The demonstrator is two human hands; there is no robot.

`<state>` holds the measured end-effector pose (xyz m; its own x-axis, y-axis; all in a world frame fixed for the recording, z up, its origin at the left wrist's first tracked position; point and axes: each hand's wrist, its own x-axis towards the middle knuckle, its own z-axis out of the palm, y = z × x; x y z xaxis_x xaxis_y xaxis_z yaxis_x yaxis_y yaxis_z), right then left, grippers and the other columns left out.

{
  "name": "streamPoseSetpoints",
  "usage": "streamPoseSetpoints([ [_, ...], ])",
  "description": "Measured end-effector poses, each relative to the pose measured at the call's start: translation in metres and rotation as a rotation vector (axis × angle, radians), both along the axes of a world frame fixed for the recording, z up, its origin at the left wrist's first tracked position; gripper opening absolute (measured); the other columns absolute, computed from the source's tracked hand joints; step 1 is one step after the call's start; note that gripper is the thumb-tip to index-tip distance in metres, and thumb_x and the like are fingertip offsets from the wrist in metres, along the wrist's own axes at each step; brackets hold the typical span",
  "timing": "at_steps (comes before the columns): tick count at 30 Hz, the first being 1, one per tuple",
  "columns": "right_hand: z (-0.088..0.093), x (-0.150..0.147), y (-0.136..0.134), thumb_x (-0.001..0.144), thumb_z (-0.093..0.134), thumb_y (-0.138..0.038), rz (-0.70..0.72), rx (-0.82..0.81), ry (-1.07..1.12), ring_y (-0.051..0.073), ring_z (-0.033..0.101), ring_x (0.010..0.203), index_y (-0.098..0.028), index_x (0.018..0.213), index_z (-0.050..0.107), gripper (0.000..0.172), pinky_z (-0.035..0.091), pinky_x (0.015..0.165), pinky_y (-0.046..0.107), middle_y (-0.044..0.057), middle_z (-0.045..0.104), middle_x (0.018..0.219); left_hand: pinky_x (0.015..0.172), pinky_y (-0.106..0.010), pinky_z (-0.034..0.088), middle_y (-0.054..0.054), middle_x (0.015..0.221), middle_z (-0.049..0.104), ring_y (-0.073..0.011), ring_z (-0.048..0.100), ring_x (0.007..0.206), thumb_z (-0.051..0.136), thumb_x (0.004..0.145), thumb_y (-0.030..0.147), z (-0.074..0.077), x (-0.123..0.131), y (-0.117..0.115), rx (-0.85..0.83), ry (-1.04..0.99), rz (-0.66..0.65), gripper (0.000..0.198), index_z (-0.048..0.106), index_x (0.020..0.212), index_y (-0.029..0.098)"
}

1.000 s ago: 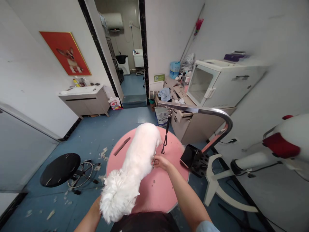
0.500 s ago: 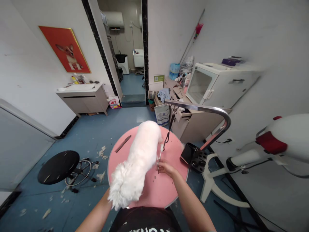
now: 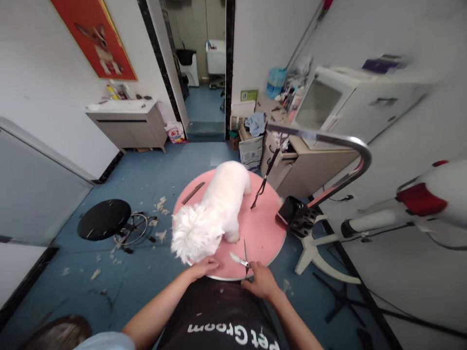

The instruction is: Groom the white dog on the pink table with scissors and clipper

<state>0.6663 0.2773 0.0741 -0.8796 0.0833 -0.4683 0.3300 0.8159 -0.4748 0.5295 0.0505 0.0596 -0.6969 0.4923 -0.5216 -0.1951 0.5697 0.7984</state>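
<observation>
A fluffy white dog (image 3: 225, 192) stands on a round pink table (image 3: 260, 228), its shaggy head toward me and lowered near the table's front edge. Just below the head is my left hand (image 3: 205, 267), empty, fingers extended loosely to the right. My right hand (image 3: 260, 279) holds scissors (image 3: 245, 257) by the handles at the front rim, with the blades spread apart, one pointing away from me and one to the left. A flat comb (image 3: 193, 193) lies on the table left of the dog.
A dark grooming strap (image 3: 266, 182) hangs from a curved metal arm (image 3: 328, 136) right of the dog. A black tool holder (image 3: 297, 216) is fixed by the table's right edge. On the left stands a black stool (image 3: 104, 218) amid hair clumps (image 3: 161, 206) on the floor.
My right hand has drawn the scissors back from the dog's side toward me, and their blades have parted. My left hand has come out from behind the dog's head. The camera view has shifted.
</observation>
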Motion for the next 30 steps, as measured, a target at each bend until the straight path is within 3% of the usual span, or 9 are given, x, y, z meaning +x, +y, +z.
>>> streamPoseSetpoints([
  [3,0.015,0.0,-0.018,0.076,0.063,-0.043,0.113,0.149,0.004,0.033,0.06,0.1,-0.016,0.115,0.061,0.047,0.038,0.088,0.04,0.016,0.063,0.109,0.056,-0.026,0.034,0.004,0.055,0.043,-0.0115,0.041,0.057,0.072,0.073,0.045,-0.019,0.019,-0.008,0.048,-0.109,-0.088,0.038,0.058,0.058,0.013],
  [5,0.022,-0.002,-0.031,0.076,0.064,-0.041,0.139,0.214,0.018,0.034,0.059,0.101,-0.016,0.113,0.061,0.045,0.036,0.089,0.042,0.016,0.063,0.108,0.055,-0.026,0.026,0.005,0.052,0.038,-0.0105,0.034,0.056,0.069,0.069,0.048,-0.026,0.024,-0.009,0.083,-0.11,-0.052,0.039,0.054,0.054,0.016],
  [10,0.039,-0.004,-0.073,0.077,0.063,-0.039,0.172,0.317,0.05,0.034,0.056,0.099,-0.014,0.11,0.06,0.042,0.033,0.09,0.043,0.018,0.061,0.106,0.056,-0.026,0.023,0.006,0.051,0.036,-0.0106,0.032,0.055,0.063,0.066,0.05,-0.023,0.024,-0.028,0.136,-0.107,0.081,0.037,0.049,0.053,0.019],
  [13,0.048,-0.007,-0.108,0.073,0.067,-0.041,0.247,0.353,0.05,0.036,0.054,0.1,-0.012,0.106,0.062,0.044,0.031,0.093,0.045,0.02,0.06,0.106,0.056,-0.026,0.024,0.005,0.05,0.035,-0.0108,0.032,0.054,0.058,0.068,0.052,-0.016,0.023,-0.061,0.121,-0.115,0.094,0.038,0.047,0.052,0.019],
  [18,0.055,-0.016,-0.176,0.071,0.068,-0.04,0.316,0.36,0.034,0.036,0.054,0.099,-0.012,0.105,0.062,0.045,0.031,0.092,0.045,0.021,0.06,0.106,0.055,-0.027,0.02,0.006,0.047,0.03,-0.0102,0.029,0.053,0.062,0.063,0.053,-0.009,0.023,-0.137,0.094,-0.124,0.087,0.041,0.046,0.046,0.019],
  [22,0.057,-0.023,-0.225,0.07,0.069,-0.04,0.336,0.35,0.034,0.037,0.053,0.1,-0.012,0.103,0.062,0.044,0.03,0.093,0.045,0.021,0.06,0.105,0.056,-0.026,0.023,0.005,0.048,0.04,-0.0118,0.037,0.055,0.066,0.062,0.053,-0.011,0.028,-0.194,0.108,-0.147,0.054,0.039,0.056,0.051,0.017],
  [26,0.061,-0.028,-0.262,0.07,0.069,-0.039,0.331,0.362,0.015,0.036,0.054,0.099,-0.014,0.103,0.062,0.042,0.031,0.092,0.045,0.02,0.061,0.104,0.057,-0.027,0.03,0.002,0.047,0.049,-0.0149,0.046,0.057,0.072,0.059,0.048,-0.02,0.037,-0.222,0.059,-0.147,0.091,0.034,0.064,0.053,0.015],
  [30,0.061,-0.027,-0.282,0.069,0.07,-0.039,0.338,0.391,-0.033,0.036,0.055,0.099,-0.014,0.102,0.063,0.042,0.033,0.091,0.045,0.021,0.062,0.105,0.064,-0.029,0.041,-0.003,0.058,0.062,-0.0193,0.057,0.065,0.061,0.069,0.047,-0.029,0.031,-0.236,0.061,-0.089,0.24,0.034,0.065,0.056,0.017],
])
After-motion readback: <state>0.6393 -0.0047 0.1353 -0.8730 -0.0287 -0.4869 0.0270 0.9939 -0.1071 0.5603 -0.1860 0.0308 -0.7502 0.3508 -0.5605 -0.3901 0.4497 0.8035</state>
